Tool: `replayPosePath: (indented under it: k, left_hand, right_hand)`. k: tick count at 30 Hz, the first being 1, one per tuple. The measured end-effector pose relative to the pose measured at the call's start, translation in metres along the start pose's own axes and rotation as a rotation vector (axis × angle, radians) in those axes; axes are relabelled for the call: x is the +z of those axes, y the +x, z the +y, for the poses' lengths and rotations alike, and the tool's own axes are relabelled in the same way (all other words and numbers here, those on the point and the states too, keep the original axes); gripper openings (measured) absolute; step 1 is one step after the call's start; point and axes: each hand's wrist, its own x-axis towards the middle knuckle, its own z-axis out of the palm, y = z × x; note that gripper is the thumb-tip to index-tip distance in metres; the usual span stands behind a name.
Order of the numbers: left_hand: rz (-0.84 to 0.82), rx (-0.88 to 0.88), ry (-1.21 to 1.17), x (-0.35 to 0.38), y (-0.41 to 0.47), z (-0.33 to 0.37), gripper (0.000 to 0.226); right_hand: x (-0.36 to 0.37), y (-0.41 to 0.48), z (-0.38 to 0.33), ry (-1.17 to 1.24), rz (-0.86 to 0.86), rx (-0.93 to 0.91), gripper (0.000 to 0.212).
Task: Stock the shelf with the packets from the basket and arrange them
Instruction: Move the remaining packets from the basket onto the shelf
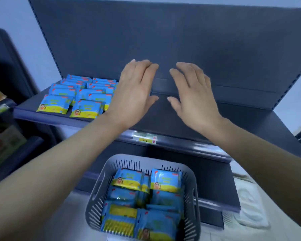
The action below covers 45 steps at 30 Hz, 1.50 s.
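**Both hands flat and empty over the bare shelf, packets to the left and below**

My left hand [134, 94] and right hand [193, 96] are spread palm down, side by side, over the dark shelf [215, 122]. The fingers are straight and point toward the back panel [163, 40]. Neither hand holds anything. I cannot tell whether the palms touch the shelf or hang just above it.

The stocked packets [80, 96] lie on the left part of the shelf, just beside my left hand. They form two rows running from the front edge to the back panel, each packet overlapping the one behind it. The edge of my left wrist crosses the corner of the front packet in the right row. The packets lie face up, long side along the shelf's front edge, yellow band toward me and blue toward the back.

The rest of the packets [146, 202] lie in the grey slotted basket [196, 202], below both hands and well apart from them. Most lie flat in two rough stacks, face up.

The wrappers are blue and yellow, with a cartoon figure in the lower left corner and a red mark at the top. The lettering is too blurred to read. A price label [144, 137] in green, yellow and red sits on the shelf's front rail between my forearms, and I cannot read it either.
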Motion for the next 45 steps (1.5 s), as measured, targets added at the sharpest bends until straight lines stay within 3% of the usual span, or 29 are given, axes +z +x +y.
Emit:
replayPosePath:
  k: [7,13,21,25,28,32,38,42,45]
  left_hand:
    - [-0.297,-0.091,-0.059,0.04,-0.104,0.027,0.066]
    - [-0.764,-0.216,-0.101,0.081,-0.196,0.021,0.064]
    - [-1.009,-0.414,-0.133,0.134,-0.264,-0.006,0.055]
    - [-1.114,-0.47,-0.2,0.165,-0.275,-0.018,0.049]
    - [-1.213,-0.517,-0.239,0.181,-0.28,-0.028,0.061]
    - [-1.314,-0.54,-0.257,0.191,-0.287,-0.036,0.078]
    - [-1.408,-0.464,-0.169,0.198,-0.284,-0.038,0.082]
    - [-1.46,-0.532,-0.302,0.191,-0.285,-0.037,0.097]
    - [-1.495,-0.498,-0.351,0.18,-0.277,-0.035,0.084]
  right_hand:
    - [0.053,-0.103,-0.025,0.141,-0.238,0.019,0.053]
    - [0.117,-0.19,-0.036,0.125,-0.71,0.019,0.049]
    - [0.18,-0.243,-0.034,-0.03,-1.09,0.149,0.05]
    - [0.201,-0.255,-0.042,-0.065,-1.102,0.232,0.06]
    - [0.209,-0.25,-0.046,-0.14,-1.054,0.254,0.061]
    - [0.211,-0.245,-0.046,-0.184,-1.06,0.264,0.054]
    - [0.201,-0.231,-0.045,-0.191,-1.173,0.188,0.049]
    - [0.184,-0.206,-0.043,-0.135,-1.177,0.162,0.04]
    - [0.168,-0.179,-0.041,-0.028,-1.181,0.217,0.039]
